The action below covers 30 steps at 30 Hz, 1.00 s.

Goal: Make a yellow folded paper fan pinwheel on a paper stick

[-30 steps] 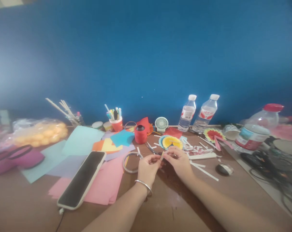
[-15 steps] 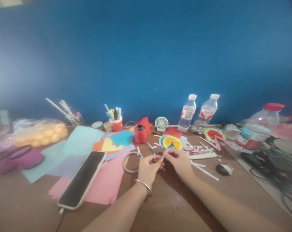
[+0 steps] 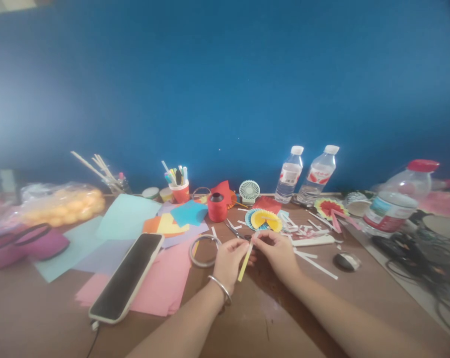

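Note:
Both hands meet over the brown table (image 3: pixel 255 318) near its middle. My left hand (image 3: pixel 228 258), with a bangle on the wrist, and my right hand (image 3: pixel 277 251) pinch the top of a narrow yellow paper strip (image 3: pixel 245 262). The strip hangs down and toward me between them. Just beyond the fingers lie scissors (image 3: pixel 233 229) and a folded yellow and blue paper fan (image 3: pixel 264 219). White paper strips (image 3: pixel 314 263) are scattered to the right of my right hand.
A phone (image 3: pixel 126 276) lies on pink paper (image 3: pixel 165 283) at the left, beside a tape ring (image 3: pixel 203 250). Farther back stand a red cup of pens (image 3: pixel 180 191), a red pot (image 3: pixel 217 207), a small fan (image 3: pixel 249 191) and two water bottles (image 3: pixel 303 174). A larger bottle (image 3: pixel 396 201) and cables (image 3: pixel 426 258) fill the right.
The yellow strip now hangs out long below my fingers, where earlier only a short tip showed between the hands. The hands have stayed nearly in place.

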Motion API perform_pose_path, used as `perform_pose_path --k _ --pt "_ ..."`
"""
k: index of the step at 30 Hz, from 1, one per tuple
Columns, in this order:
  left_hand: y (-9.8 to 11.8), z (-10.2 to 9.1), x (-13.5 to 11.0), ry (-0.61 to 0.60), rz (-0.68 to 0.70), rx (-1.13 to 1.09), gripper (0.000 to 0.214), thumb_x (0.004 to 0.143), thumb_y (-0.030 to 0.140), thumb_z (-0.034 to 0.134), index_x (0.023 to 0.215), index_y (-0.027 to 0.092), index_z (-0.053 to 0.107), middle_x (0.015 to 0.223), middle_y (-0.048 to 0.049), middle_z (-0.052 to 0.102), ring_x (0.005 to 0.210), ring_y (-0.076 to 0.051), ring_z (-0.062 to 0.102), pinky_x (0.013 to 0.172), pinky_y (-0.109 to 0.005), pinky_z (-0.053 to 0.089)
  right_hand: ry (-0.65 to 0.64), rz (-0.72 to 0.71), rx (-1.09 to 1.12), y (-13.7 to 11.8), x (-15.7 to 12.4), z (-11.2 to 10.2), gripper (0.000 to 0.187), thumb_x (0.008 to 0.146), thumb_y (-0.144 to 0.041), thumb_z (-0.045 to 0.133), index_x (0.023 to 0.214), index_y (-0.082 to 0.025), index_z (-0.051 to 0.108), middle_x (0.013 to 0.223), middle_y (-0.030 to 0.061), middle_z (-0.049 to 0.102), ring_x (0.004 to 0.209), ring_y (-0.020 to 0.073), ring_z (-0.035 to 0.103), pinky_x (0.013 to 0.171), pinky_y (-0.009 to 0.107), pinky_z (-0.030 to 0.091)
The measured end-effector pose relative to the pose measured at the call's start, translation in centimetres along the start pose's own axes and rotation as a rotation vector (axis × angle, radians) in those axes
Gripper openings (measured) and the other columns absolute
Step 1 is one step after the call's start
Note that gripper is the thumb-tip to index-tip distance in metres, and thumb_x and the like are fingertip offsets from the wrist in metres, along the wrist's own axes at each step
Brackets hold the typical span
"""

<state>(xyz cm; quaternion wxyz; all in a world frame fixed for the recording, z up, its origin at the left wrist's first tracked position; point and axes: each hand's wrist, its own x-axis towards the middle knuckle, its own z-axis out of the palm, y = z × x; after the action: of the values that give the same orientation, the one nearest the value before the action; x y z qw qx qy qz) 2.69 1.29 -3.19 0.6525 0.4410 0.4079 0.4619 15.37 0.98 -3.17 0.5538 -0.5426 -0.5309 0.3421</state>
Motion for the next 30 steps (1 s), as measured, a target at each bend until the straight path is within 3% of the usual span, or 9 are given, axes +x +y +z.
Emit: perform_pose_path --k 7,9,14,18,22,30 --pt "-0.14 0.09 0.39 0.04 -0.046 0.067 0.02 0.059 0.027 0.066 0.068 0.009 0.061 0.053 -0.0032 0.061 0.049 -0.013 0.058 0.049 -0.023 0.048 0.006 -0.033 -0.03 0.21 -0.12 0.21 0.01 0.064 -0.027 0.059 0.062 -0.018 0.058 0.068 0.0021 0.063 0.067 0.0171 0.057 0.067 0.03 0.044" --pt "-0.19 0.07 0.39 0.042 -0.045 0.065 0.019 0.059 0.026 0.066 0.067 0.01 0.061 0.051 -0.0026 0.06 0.048 -0.012 0.058 0.049 -0.022 0.047 -0.011 -0.019 0.036 0.17 -0.08 0.21 0.011 0.063 -0.026 0.06 0.068 -0.018 0.055 0.066 0.0012 0.061 0.064 0.0159 0.056 0.063 0.029 0.044" --pt "-0.33 -0.04 0.31 0.048 -0.021 0.063 0.018 0.06 0.025 0.065 0.068 0.009 0.061 0.054 -0.0028 0.061 0.048 -0.012 0.058 0.049 -0.022 0.047 -0.062 0.011 0.336 0.21 0.18 0.32 0.04 0.059 -0.018 0.066 0.089 -0.023 0.039 0.064 -0.0049 0.058 0.06 0.0124 0.056 0.061 0.026 0.045" --pt "-0.35 -0.12 0.37 0.04 0.002 0.017 0.014 0.061 0.023 0.063 0.068 0.011 0.06 0.052 -0.0014 0.06 0.045 -0.012 0.056 0.045 -0.022 0.045 -0.115 0.038 0.428 0.22 0.1 0.64 0.05 0.055 -0.016 0.069 0.092 -0.024 0.036 0.071 -0.004 0.058 0.066 0.0126 0.057 0.064 0.026 0.045" --pt "-0.4 -0.16 0.48 0.032 0.027 0.041 0.012 0.061 0.021 0.062 0.067 0.011 0.06 0.05 -0.0009 0.059 0.045 -0.011 0.054 0.044 -0.02 0.044 -0.17 0.102 0.439 0.37 -0.08 0.73 0.049 0.058 -0.02 0.067 0.096 -0.023 0.037 0.066 -0.0043 0.057 0.059 0.0133 0.056 0.058 0.027 0.046" --pt "-0.61 -0.19 0.45 0.027 0.032 0.135 0.019 0.061 0.028 0.064 0.069 0.011 0.062 0.058 -0.0042 0.062 0.049 -0.011 0.058 0.046 -0.019 0.044 -0.039 0.151 0.523 0.6 0.51 0.01 0.043 0.059 -0.025 0.068 0.096 -0.021 0.045 0.059 -0.0047 0.056 0.051 0.0117 0.053 0.055 0.027 0.044"
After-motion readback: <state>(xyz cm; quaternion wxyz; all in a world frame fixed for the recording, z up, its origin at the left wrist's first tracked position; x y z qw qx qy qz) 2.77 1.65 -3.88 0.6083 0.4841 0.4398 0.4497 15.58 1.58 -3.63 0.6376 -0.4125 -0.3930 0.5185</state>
